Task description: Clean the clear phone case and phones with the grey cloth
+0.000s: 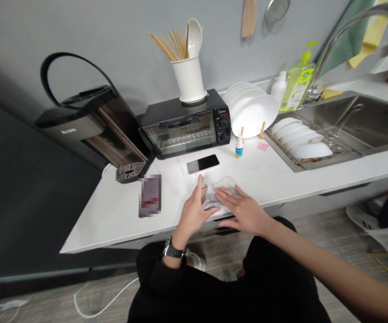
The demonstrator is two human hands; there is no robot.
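A clear plastic bag [221, 185] lies crumpled on the white counter [120, 211] near its front edge. My left hand [194, 211] holds the bag's left side, fingers extended up along it and thumb tucked under the plastic. My right hand [244, 211] lies flat on the bag's right part, fingers stretched out and pressing it down. A watch sits on my left wrist. What the bag holds, if anything, I cannot make out.
Behind the hands lie a phone [203, 163], a small dropper bottle [239, 147] and a pink scrap [263, 146]. A dark blurred card [150, 195] lies left. Further back stand a toaster oven [185, 125], a utensil holder [189, 78], a plate rack [253, 110], a sink [345, 125], a black appliance [93, 125].
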